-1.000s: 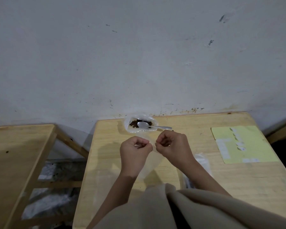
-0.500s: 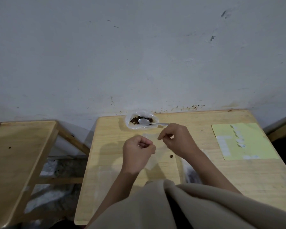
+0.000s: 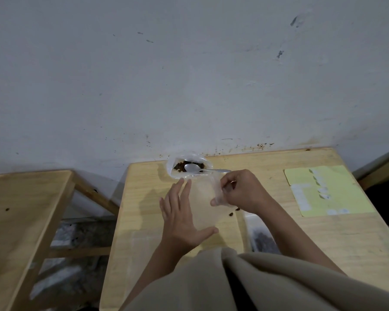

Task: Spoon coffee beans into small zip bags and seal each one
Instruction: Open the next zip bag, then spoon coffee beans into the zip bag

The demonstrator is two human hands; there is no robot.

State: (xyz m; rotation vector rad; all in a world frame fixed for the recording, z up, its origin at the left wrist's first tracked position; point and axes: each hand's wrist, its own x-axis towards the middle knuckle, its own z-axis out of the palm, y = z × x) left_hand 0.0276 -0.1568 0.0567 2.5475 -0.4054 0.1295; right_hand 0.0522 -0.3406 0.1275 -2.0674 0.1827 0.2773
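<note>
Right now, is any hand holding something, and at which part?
The right hand pinches the clear empty plastic zip bag at its right edge; the left hand is open, holding nothing.

A clear empty zip bag (image 3: 203, 209) lies mid-surface; at twelve o'clock, a spoon (image 3: 194, 168) rests on the coffee beans (image 3: 179, 166).

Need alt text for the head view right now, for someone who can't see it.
A right hand pinches an empty clear zip bag over a wooden table; the left hand is flat, open beside it. Behind, a spoon rests in a bag of coffee beans.
</note>
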